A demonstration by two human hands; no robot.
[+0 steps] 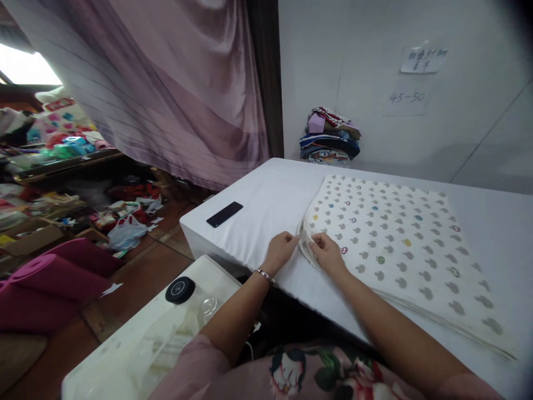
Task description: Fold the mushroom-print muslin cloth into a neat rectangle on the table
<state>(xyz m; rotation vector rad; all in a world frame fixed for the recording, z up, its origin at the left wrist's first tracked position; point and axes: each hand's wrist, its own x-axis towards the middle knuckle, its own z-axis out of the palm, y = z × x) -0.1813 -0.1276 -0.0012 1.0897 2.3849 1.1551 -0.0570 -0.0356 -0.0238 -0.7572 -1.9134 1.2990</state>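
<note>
A white cloth [387,239] printed with grey and a few coloured mushroom-like shapes lies folded in layers on the white-covered table [266,194]. At its near left corner my left hand [283,250] pinches the edge from the left side, wearing a bracelet at the wrist. Close beside it, my right hand [327,251] grips the same corner from above, thumb and fingers pressed together. Between the two hands the layers curl up a little off the table. The rest of the cloth lies flat toward the right.
A black phone [225,214] lies on the table's left part. Folded clothes [330,136] are stacked by the wall at the back. A white side surface [137,328] holds a round black object [180,290]. Pink rolls [54,278] and bags clutter the floor; a curtain [200,83] hangs behind.
</note>
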